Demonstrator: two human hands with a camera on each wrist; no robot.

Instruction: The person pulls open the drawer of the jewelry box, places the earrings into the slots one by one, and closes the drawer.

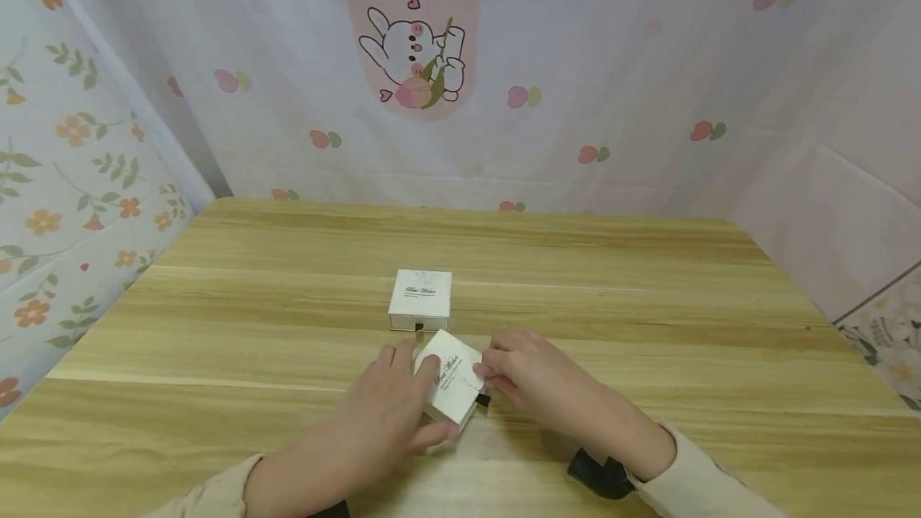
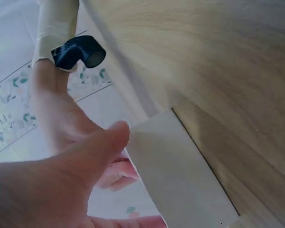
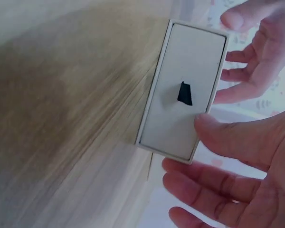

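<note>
Near the front middle of the table, a small white drawer box (image 1: 460, 394) with black "Best Wishes" lettering lies turned at an angle. My left hand (image 1: 374, 410) grips it from the left, thumb at the near side and fingers over the far left edge. At its right corner, my right hand (image 1: 543, 378) pinches the box between thumb and fingers. The right wrist view shows the drawer front (image 3: 168, 118) flush inside the sleeve, with a black pull tab (image 3: 185, 95) sticking out. The box's plain side (image 2: 180, 171) faces the left wrist view.
A second white box (image 1: 423, 294) with the same lettering and a black tab sits just beyond the held one. The wooden table (image 1: 647, 286) reaches back to a printed white curtain (image 1: 612, 62), and a flowered cloth (image 1: 65, 142) hangs at the left.
</note>
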